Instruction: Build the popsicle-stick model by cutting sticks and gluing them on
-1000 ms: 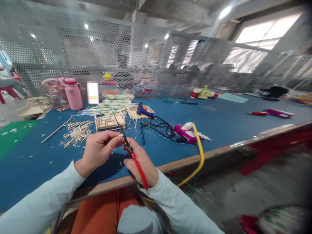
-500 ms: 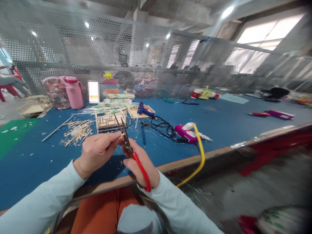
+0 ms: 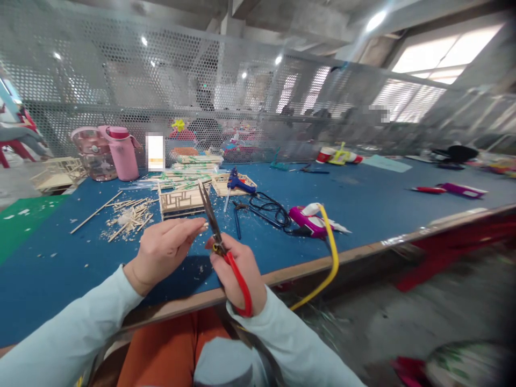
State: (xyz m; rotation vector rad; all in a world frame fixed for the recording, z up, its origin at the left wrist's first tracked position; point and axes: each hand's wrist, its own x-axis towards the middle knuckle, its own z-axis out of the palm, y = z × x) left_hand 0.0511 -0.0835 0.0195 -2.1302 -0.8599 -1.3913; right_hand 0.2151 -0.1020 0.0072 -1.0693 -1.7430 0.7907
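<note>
Red-handled scissors (image 3: 241, 279) are in my right hand (image 3: 238, 271), its fingers wrapped round the handles. The dark blades point up and away, nearly closed together. To their left, my left hand (image 3: 166, 252) pinches a tiny pale piece (image 3: 205, 226) at its fingertips, close beside the blades but apart from them. Behind the hands stands a small wooden lattice frame (image 3: 183, 200). A pile of short wooden sticks (image 3: 131, 217) lies left of it on the blue table (image 3: 282, 247).
A blue glue gun (image 3: 239, 183) rests on another wooden frame, and pliers (image 3: 258, 212) lie beside black cable. Right of these is a purple-and-white tool (image 3: 310, 219) with a yellow strap (image 3: 334, 252). A pink bottle (image 3: 123, 155) and bundled sticks (image 3: 193, 169) stand further back.
The scissors have closed and moved slightly right with my right hand, away from the small piece. My left hand has shifted a little to the right.
</note>
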